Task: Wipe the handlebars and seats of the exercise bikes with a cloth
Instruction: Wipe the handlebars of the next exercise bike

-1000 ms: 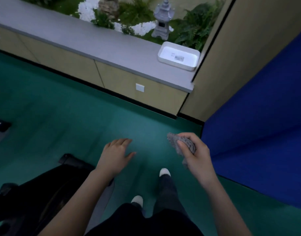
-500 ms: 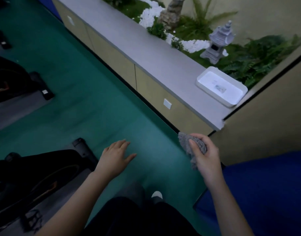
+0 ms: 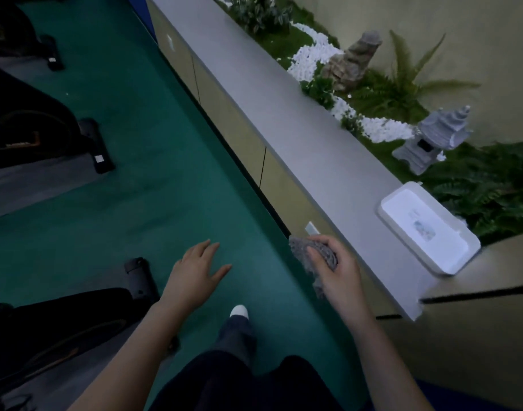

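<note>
Two hands reach forward over a green floor (image 3: 165,188). The left hand (image 3: 195,271) holds nothing, its fingers straight and slightly spread, palm down. To its right, the right hand (image 3: 334,269) grips the one grey cloth (image 3: 321,253), which is bunched up with the thumb across it and the fingers curled round. The cloth sits at the near right, in front of the low cabinet. Three dark exercise bikes show in part along the left edge: one near (image 3: 47,327), one in the middle (image 3: 32,129), one far (image 3: 11,25). On the grey ledge (image 3: 254,93) at the right stands one white tray (image 3: 402,209). Beyond the ledge are one stone lantern (image 3: 435,137) and one rock (image 3: 355,60) among ferns. One white shoe toe (image 3: 239,311) shows below the hands.
</note>
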Motion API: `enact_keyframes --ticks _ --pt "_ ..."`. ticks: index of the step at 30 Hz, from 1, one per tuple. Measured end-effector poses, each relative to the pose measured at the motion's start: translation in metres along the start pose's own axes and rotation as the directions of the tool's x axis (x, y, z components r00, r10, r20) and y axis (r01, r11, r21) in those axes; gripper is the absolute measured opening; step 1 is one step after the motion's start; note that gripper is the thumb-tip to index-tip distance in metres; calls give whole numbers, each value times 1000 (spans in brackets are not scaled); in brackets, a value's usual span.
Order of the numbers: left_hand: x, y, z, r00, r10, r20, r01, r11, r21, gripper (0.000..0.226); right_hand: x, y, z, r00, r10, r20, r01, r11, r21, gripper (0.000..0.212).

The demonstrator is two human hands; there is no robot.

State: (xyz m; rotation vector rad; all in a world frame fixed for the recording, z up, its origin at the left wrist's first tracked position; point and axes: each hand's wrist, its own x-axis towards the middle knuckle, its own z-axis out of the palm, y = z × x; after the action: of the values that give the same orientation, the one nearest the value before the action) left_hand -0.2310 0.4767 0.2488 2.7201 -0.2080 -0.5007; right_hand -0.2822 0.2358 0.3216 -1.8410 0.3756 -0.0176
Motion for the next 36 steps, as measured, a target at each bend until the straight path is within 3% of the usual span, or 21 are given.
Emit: enact_keyframes --ticks 7,11,19,26,36 --pt "69 -13 -43 995 -79 -65 75 995 -71 65 92 -30 28 997 -23 71 26 999 -48 15" --pt "93 -25 -57 982 -171 -81 162 981 -108 64 143 -44 46 982 -5 187 20 997 -74 11" --pt "166 -34 -78 911 -395 -118 378 915 -143 63 279 -66 80 908 -82 412 111 993 -47 12" --pt "254 -8 -107 853 -491 -176 458 866 -199 62 406 -98 82 878 -111 466 146 988 -40 10" --pt "315 -39 -147 746 -635 -200 577 766 -281 62 495 -133 165 738 -157 657 228 973 -23 6"
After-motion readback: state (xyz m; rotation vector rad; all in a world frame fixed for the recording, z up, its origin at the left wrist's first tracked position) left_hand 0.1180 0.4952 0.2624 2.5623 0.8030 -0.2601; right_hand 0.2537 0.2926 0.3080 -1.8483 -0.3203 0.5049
